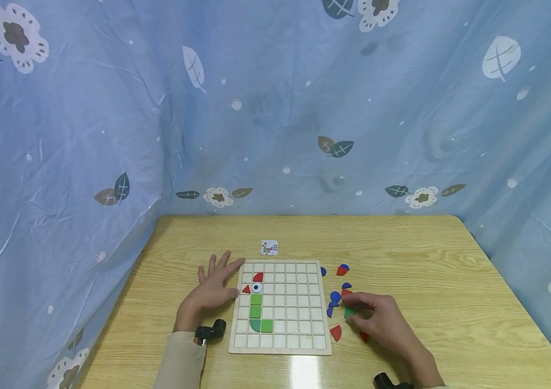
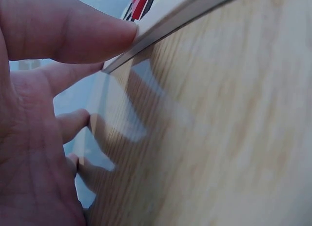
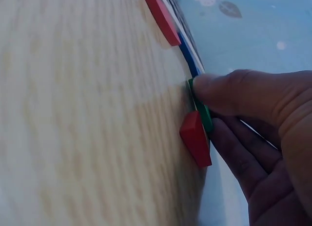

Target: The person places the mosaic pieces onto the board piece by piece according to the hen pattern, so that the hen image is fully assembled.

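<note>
Fingers of our left hand (image 1: pixel 213 289) lie spread and flat on the desk (image 1: pixel 431 270), just off the left edge of the wooden grid board (image 1: pixel 280 308); in the left wrist view the thumb (image 2: pixel 73 35) touches that board's rim. Our right hand (image 1: pixel 382 321) rests off the board's right edge, its thumb and fingers pinching a green piece (image 1: pixel 349 312); the right wrist view shows the thumb (image 3: pixel 234 92) pressed on the green piece's (image 3: pixel 204 109) edge, with a red piece (image 3: pixel 196 138) lying just beside it on the desk.

On the board's left columns we see a red quarter piece (image 1: pixel 258 277), a round eye tile (image 1: pixel 256 288), a small red triangle (image 1: pixel 246 289) and a run of green tiles (image 1: pixel 256 312) that turns right at its foot. Loose blue and red pieces (image 1: pixel 342 269) lie scattered between the board's right edge and our right hand, and another red piece (image 1: pixel 336 332) sits near the board's lower right corner. A small pattern card (image 1: pixel 269 247) lies just past the board's far edge.
</note>
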`<state>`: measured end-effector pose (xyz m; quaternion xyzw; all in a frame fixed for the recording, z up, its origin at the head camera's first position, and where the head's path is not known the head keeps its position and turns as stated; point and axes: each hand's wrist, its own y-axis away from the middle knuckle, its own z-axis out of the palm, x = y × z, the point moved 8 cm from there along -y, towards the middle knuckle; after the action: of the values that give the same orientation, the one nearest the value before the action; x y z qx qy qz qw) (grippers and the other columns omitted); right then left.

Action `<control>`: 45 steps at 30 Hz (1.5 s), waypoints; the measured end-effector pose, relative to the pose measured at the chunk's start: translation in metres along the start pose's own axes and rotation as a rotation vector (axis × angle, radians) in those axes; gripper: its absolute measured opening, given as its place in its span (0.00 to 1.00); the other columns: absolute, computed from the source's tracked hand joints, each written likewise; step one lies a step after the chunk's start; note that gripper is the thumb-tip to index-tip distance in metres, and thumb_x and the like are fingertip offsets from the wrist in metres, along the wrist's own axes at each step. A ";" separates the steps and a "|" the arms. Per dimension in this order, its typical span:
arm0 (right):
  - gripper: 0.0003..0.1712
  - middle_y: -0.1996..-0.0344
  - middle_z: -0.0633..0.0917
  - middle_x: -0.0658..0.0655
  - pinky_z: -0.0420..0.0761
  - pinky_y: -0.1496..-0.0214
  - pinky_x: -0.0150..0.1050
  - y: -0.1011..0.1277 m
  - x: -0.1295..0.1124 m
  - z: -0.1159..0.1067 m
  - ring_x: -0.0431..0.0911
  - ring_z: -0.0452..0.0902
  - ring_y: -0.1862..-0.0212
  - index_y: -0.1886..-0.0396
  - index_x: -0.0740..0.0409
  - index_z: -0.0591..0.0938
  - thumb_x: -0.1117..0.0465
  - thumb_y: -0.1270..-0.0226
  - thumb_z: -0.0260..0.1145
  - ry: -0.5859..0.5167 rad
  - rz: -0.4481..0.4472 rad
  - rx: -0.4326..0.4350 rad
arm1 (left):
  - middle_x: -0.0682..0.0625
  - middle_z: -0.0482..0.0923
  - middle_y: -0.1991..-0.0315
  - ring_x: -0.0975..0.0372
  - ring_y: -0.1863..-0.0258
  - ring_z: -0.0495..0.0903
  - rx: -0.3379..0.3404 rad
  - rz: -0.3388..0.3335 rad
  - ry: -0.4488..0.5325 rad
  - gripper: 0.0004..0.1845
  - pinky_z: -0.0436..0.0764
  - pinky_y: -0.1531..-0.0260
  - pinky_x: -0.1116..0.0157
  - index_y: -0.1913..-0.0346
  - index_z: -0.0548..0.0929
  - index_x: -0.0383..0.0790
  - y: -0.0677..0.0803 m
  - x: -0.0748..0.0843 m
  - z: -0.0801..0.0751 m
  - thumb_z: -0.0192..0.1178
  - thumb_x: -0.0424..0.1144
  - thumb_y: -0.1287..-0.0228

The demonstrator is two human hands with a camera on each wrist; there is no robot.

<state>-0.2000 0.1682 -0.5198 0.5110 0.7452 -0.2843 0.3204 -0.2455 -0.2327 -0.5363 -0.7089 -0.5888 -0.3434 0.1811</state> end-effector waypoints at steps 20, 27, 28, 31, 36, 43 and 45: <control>0.17 0.53 0.95 0.44 0.88 0.42 0.35 -0.006 -0.032 0.013 0.39 0.91 0.47 0.51 0.48 0.95 0.67 0.38 0.82 0.042 -0.106 0.015 | 0.35 0.39 0.09 0.33 0.12 0.23 0.008 -0.014 -0.003 0.46 0.19 0.23 0.26 0.14 0.67 0.49 0.000 -0.003 -0.001 0.66 0.35 0.38; 0.18 0.54 0.96 0.49 0.91 0.46 0.39 -0.015 -0.060 0.044 0.39 0.92 0.53 0.49 0.54 0.94 0.71 0.38 0.79 -0.054 -0.232 -0.078 | 0.35 0.39 0.09 0.33 0.12 0.23 0.004 -0.006 -0.008 0.46 0.19 0.23 0.26 0.14 0.66 0.49 -0.001 -0.003 -0.001 0.65 0.35 0.37; 0.18 0.54 0.96 0.49 0.91 0.47 0.40 -0.016 -0.063 0.049 0.39 0.92 0.53 0.48 0.55 0.93 0.71 0.37 0.79 -0.068 -0.245 -0.092 | 0.35 0.39 0.09 0.33 0.12 0.23 0.004 -0.006 -0.007 0.46 0.19 0.24 0.26 0.14 0.66 0.49 -0.001 -0.004 -0.001 0.65 0.35 0.37; 0.17 0.54 0.96 0.49 0.90 0.46 0.39 -0.018 -0.070 0.063 0.39 0.92 0.52 0.47 0.54 0.93 0.69 0.36 0.79 -0.085 -0.269 -0.126 | 0.36 0.39 0.09 0.34 0.12 0.23 0.003 -0.017 -0.006 0.46 0.18 0.23 0.27 0.13 0.66 0.50 -0.001 -0.005 0.000 0.65 0.35 0.37; 0.17 0.54 0.96 0.48 0.89 0.43 0.37 -0.022 -0.083 0.084 0.38 0.92 0.51 0.48 0.54 0.94 0.69 0.36 0.79 -0.112 -0.293 -0.182 | 0.36 0.39 0.09 0.34 0.12 0.23 0.009 -0.017 0.000 0.46 0.19 0.23 0.27 0.14 0.66 0.49 -0.001 -0.005 0.000 0.66 0.34 0.37; 0.18 0.52 0.95 0.45 0.87 0.40 0.35 -0.028 -0.099 0.107 0.36 0.90 0.49 0.47 0.51 0.94 0.69 0.35 0.79 -0.106 -0.282 -0.250 | 0.36 0.39 0.09 0.33 0.12 0.24 0.006 -0.017 -0.002 0.46 0.19 0.23 0.26 0.14 0.67 0.49 -0.001 -0.003 0.000 0.65 0.34 0.37; 0.19 0.51 0.95 0.45 0.86 0.40 0.34 -0.029 -0.102 0.113 0.35 0.88 0.50 0.46 0.51 0.94 0.70 0.35 0.78 -0.104 -0.269 -0.273 | 0.36 0.39 0.09 0.33 0.12 0.24 0.008 -0.019 -0.005 0.46 0.19 0.23 0.26 0.14 0.67 0.49 -0.001 -0.004 0.000 0.65 0.34 0.37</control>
<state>-0.1786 0.0151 -0.5105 0.3432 0.8209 -0.2472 0.3838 -0.2469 -0.2350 -0.5388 -0.7036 -0.5972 -0.3409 0.1790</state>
